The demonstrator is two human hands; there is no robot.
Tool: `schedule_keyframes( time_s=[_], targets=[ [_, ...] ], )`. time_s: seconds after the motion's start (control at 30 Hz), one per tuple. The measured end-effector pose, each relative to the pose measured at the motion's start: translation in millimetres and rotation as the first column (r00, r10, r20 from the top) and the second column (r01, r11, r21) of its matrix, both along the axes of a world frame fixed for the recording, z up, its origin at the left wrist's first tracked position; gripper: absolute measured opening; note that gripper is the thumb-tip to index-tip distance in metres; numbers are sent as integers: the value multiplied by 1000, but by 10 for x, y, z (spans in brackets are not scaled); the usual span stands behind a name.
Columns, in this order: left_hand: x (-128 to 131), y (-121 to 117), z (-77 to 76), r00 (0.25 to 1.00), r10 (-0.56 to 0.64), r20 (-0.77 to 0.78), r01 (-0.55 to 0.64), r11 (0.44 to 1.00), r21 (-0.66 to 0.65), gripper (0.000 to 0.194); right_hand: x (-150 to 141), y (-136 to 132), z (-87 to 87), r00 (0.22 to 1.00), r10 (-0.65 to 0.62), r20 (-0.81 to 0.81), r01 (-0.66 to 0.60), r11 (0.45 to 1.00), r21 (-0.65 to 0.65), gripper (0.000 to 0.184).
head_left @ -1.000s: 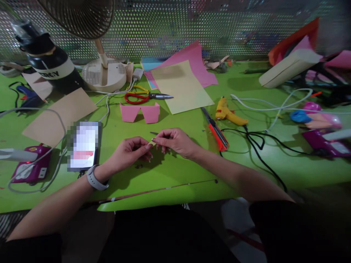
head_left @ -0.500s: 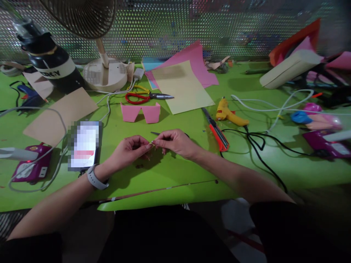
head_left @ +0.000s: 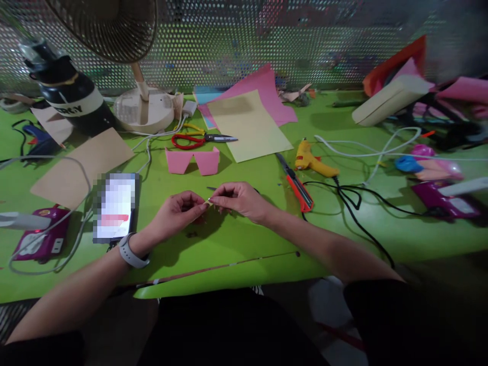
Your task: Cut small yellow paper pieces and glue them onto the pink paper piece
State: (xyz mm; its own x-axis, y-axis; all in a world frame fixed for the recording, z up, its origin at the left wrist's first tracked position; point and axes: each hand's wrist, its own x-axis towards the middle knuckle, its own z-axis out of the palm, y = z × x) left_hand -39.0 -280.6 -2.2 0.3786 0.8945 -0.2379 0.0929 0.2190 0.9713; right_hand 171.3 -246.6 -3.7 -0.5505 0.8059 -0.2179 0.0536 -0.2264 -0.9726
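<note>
Low over the near middle of the table, my left hand and my right hand meet fingertip to fingertip. Both are closed in a pinch on a small yellow strip; its material is too small to make out. A dark pointed blade pokes out behind my right fingers, the rest of that tool mostly hidden. Just beyond my hands stands a folded pink paper piece shaped like a pair of glasses. Red-handled scissors lie behind it.
A phone lies left of my left hand. To the right are a red utility knife and a yellow glue gun with a trailing black cord. Yellow paper, a fan and a dark bottle stand farther back.
The view has shifted slightly, so everything sits a little lower and more to the left. Both hands keep their pinch, and slightly more of the yellow strip shows between the fingertips.
</note>
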Motion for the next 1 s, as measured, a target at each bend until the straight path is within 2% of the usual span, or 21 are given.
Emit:
schedule_keyframes(
  time_s=[0.2,0.37,0.63,0.83,1.0],
  targets=[
    [9,-19,46,999,-48,25,49,998,-46,28,25,-16,-26,1000,20,18,-20,999,27,26],
    [7,-19,23,997,-55,47,59,996,-70,28,30,-14,-48,1000,26,11,-27,998,65,25],
    [7,-15,-25,995,-42,91,50,995,-86,30,34,-19,-33,997,51,66,-57,993,104,37],
    [17,-21,-23,992,-26,125,40,994,-106,28,7,-53,-39,985,57,163,-106,945,310,39],
    [19,-44,-36,989,-44,142,66,986,-154,25,-30,-93,-28,972,4,234,-129,844,521,36]
  ],
)
